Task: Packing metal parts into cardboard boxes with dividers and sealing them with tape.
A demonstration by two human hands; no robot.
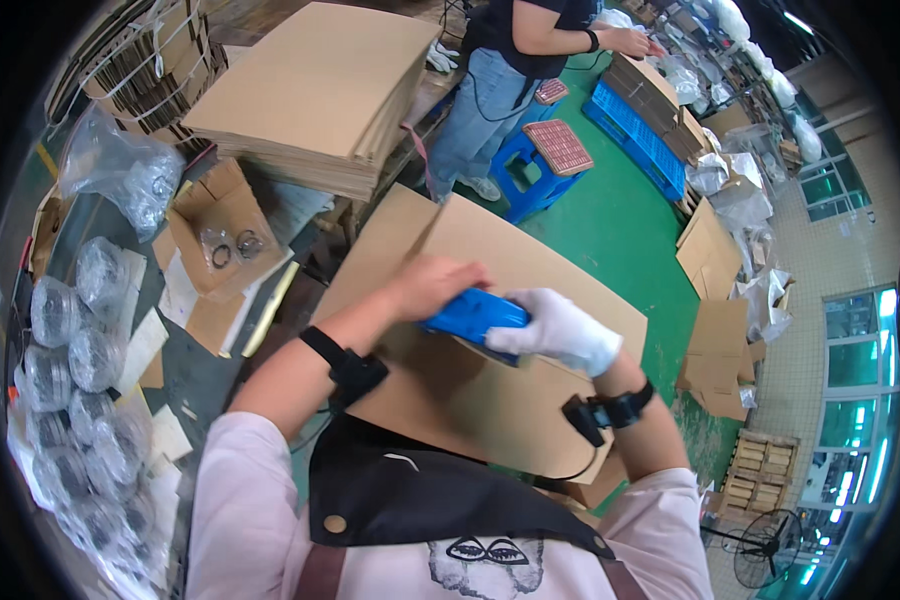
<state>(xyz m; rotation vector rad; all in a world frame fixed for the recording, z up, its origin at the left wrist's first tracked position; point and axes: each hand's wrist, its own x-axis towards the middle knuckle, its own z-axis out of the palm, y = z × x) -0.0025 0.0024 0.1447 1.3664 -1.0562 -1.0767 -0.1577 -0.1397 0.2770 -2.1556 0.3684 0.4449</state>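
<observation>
At frame centre, a gloved right hand [567, 332] clasps a blue tool [475, 314] over cardboard [560, 275]; the bare left hand [432, 287] is beside it, grip unclear (from my remote seat). I'd brace the cardboard firmly.

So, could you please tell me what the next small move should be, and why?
I'd probably steady the blue object over the cardboard, since the gloved right hand grips its right end and the bare left hand is at its left.

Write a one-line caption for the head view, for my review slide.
Over large brown cardboard, a gloved right hand grips a blue object, the bare left hand close beside it.
</observation>
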